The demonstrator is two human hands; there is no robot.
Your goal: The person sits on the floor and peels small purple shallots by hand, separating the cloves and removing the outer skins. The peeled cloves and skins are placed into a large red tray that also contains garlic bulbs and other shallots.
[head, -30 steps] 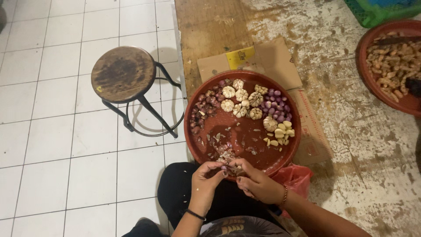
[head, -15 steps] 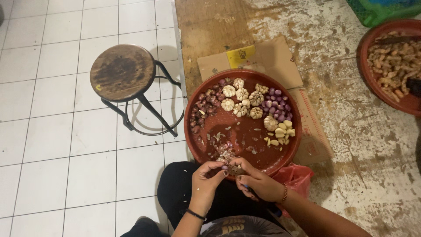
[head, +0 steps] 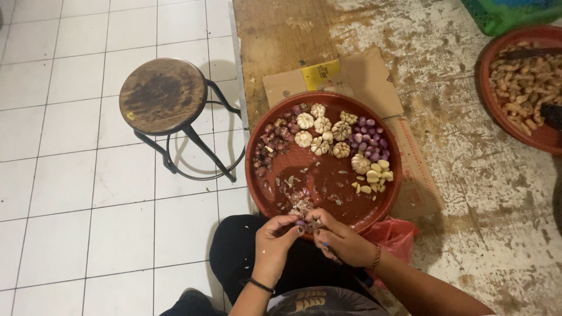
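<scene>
1. The left hand [head: 275, 243] and the right hand [head: 345, 241] meet at the 6 o'clock rim of a round, reddish-brown plastic tray [head: 260, 181], fingers curled together around a small purple shallot [head: 301, 223] pinched between them; both grips look closed on it, though the shallot is mostly hidden by the fingertips.
2. The right hand also seems to hold a thin dark tool, possibly a small knife (too hidden to be sure).
3. Just above the hands, toward the tray's centre, lies a loose heap of papery skins [head: 300, 205], which I judge to be peelings already taken off.
4. At 3 o'clock on the tray sits a small pile of pale peeled garlic cloves [head: 374, 174], apparently finished work.
5. At 12 o'clock is a cluster of whole white garlic bulbs [head: 323, 133], unpeeled, and beside it at 2 o'clock a bunch of small purple shallots [head: 367, 137].
6. From 9 to 11 o'clock runs a band of darker reddish shallots [head: 270, 143], skins seemingly on.
7. Judged from these piles, peeling is in an early-to-middle stage: most bulbs remain whole.
8. A round wooden stool with black metal legs [head: 162, 96] stands at 10 o'clock from the tray, and a second red tray of brownish roots [head: 489, 64] is at 2 o'clock, well apart.
</scene>
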